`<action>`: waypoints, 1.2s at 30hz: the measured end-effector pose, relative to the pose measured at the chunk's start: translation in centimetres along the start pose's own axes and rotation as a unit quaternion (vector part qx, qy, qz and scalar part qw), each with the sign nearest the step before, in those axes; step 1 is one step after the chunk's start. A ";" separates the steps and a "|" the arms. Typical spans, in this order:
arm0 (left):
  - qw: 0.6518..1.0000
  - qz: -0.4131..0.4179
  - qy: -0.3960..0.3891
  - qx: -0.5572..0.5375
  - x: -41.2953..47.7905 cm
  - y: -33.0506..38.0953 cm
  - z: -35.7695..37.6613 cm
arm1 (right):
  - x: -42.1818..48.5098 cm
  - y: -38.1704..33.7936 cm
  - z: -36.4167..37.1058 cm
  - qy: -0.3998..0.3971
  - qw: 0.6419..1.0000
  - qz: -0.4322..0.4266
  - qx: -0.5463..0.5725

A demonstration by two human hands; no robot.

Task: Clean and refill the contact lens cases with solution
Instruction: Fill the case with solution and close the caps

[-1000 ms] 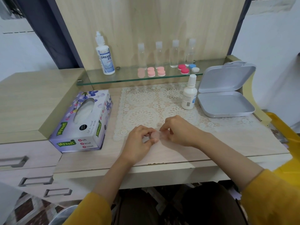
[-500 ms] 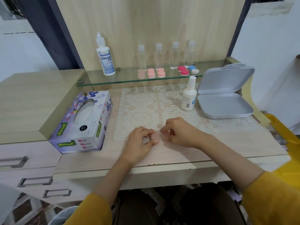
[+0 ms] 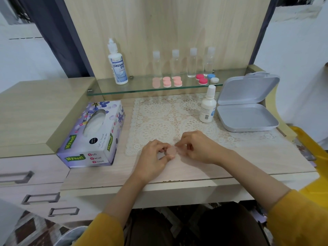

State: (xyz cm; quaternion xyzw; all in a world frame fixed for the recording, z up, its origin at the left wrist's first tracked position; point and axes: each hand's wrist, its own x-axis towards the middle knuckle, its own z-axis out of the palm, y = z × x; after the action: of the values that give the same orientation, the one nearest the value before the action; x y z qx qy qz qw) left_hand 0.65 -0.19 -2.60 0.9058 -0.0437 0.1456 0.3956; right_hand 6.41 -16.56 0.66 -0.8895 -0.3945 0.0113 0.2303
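A pale pink contact lens case [image 3: 171, 151] sits between my two hands at the near edge of the lace mat [image 3: 170, 118]. My left hand [image 3: 154, 157] grips its left cap with curled fingers. My right hand [image 3: 195, 148] pinches its right side. On the glass shelf [image 3: 142, 87] lie several more lens cases: pink ones [image 3: 167, 82] and a red, blue and white group [image 3: 204, 79]. A small white solution bottle [image 3: 207, 106] stands on the mat's right side. A larger Dream Eye solution bottle [image 3: 118, 65] stands on the shelf's left end.
A tissue box [image 3: 92, 134] lies left of the mat. An open grey tin [image 3: 246, 107] sits at the right. Several clear small bottles [image 3: 191, 63] line the shelf's back. Drawers with handles [image 3: 40, 197] are at lower left.
Both hands stay at the same spot on the case; the fingers shift only slightly. The camera view has drifted a little downward.
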 end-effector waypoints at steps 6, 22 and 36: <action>1.000 0.005 -0.003 0.011 0.0 0.0 0.0 | 0.2 -0.3 0.1 0.007 0.999 0.040 -0.028; 1.000 0.018 0.000 0.010 -0.2 0.0 0.0 | -0.4 -1.0 -0.8 -0.033 0.999 0.021 -0.012; 1.000 0.014 -0.010 0.017 -0.1 -0.2 -0.1 | -0.4 -0.5 -0.3 -0.036 0.999 0.035 -0.016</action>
State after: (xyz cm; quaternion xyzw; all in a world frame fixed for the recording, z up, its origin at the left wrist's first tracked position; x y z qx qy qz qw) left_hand 0.55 -0.01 -2.76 0.9131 -0.0579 0.1428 0.3774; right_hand 5.84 -16.65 1.04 -0.9056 -0.3709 0.0450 0.2010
